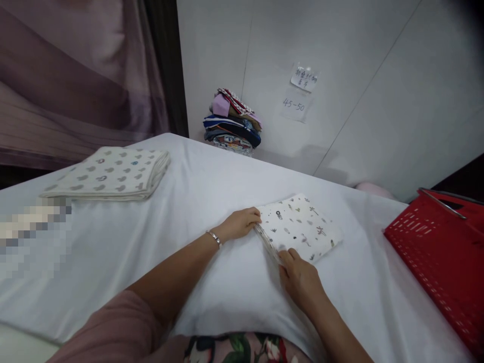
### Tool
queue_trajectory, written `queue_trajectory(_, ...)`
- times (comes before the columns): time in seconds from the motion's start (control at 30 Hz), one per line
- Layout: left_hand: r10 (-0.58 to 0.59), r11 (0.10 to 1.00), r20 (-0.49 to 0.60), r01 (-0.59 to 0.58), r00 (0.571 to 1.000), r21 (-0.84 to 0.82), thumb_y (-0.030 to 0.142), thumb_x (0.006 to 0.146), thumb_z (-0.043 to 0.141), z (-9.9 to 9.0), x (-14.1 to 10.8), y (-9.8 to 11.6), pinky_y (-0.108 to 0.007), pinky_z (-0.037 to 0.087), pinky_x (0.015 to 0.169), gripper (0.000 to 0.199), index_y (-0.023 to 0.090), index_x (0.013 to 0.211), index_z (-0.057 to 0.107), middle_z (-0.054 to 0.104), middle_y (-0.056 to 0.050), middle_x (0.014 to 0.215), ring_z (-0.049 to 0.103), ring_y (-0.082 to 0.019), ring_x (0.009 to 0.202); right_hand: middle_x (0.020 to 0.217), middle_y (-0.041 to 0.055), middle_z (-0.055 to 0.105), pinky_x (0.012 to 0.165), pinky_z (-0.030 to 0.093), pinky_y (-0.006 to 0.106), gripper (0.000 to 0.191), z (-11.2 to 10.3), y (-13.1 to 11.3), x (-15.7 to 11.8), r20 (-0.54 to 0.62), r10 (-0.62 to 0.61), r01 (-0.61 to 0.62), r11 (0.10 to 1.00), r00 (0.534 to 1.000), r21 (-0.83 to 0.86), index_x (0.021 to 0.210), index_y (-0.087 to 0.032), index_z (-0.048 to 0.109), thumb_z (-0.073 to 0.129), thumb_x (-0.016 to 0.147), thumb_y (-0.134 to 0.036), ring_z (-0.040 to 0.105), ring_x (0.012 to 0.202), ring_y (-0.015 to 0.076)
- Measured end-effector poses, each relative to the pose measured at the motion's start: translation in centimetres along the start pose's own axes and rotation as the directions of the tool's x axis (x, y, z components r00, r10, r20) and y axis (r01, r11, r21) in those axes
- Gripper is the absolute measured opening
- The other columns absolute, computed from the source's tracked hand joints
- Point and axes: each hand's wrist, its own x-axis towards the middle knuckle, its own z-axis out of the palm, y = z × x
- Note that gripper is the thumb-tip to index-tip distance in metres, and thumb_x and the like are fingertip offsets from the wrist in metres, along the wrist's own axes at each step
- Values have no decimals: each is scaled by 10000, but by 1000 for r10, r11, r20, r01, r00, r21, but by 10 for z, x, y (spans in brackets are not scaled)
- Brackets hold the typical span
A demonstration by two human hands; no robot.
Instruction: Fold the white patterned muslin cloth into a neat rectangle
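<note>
A folded white cloth with small plant prints [302,227] lies on the white-covered table [219,176], in front of me. My left hand [244,223] pinches its upper left corner, fingers closed on the layered edge. At the lower left corner of the same cloth, my right hand [298,275] has its fingers closed on the edge. The layers show between the two hands. A larger folded cloth with grey prints [113,174] rests at the left of the table, touched by neither hand.
A red plastic basket [442,252] with a metal handle stands at the right. Behind the table's far edge is a stack of folded clothes [232,123] against the wall. A purplish curtain [75,75] hangs at the far left. Paper labels [295,107] are on the wall.
</note>
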Motion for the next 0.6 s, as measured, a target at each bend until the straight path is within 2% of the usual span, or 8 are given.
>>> queue_trajectory(0.13, -10, 1000, 20, 10, 1000, 12, 79, 754, 485, -3, -1, 2, -220, 442, 731, 356, 259, 1038, 604, 540, 17, 1178, 572, -117, 889, 877, 33, 545, 483, 223, 242, 129, -1, 0, 0, 13, 4, -4, 1000, 1000, 9, 945, -187, 493, 448, 829, -155, 540, 652, 137)
queue_trajectory(0.23, -9, 1000, 0, 9, 1000, 8, 144, 812, 482, 0, 0, 2, -232, 435, 749, 275, 262, 1025, 610, 562, 11, 1143, 570, -121, 895, 898, 42, 549, 488, 239, 241, 143, -2, -1, 0, 20, 13, -13, 1000, 1000, 11, 973, -188, 485, 446, 837, -165, 552, 670, 141)
queue_trajectory(0.4, 1, 997, -121, 8, 993, 72, 156, 868, 427, 8, 5, -1, -237, 423, 745, 260, 257, 1018, 613, 584, -3, 1101, 539, -133, 975, 884, 38, 546, 480, 233, 250, 143, -3, -5, 1, 23, 25, -24, 1000, 999, -18, 963, -192, 494, 423, 848, -144, 549, 658, 138)
queue_trajectory(0.6, -78, 990, -104, 90, 991, 111, 167, 843, 477, 10, 7, 1, -214, 406, 677, 213, 262, 908, 656, 600, 16, 1048, 549, -124, 924, 869, 33, 542, 462, 197, 254, 134, -2, -8, 5, 63, 43, -37, 995, 997, -95, 892, -192, 513, 406, 851, -123, 551, 649, 136)
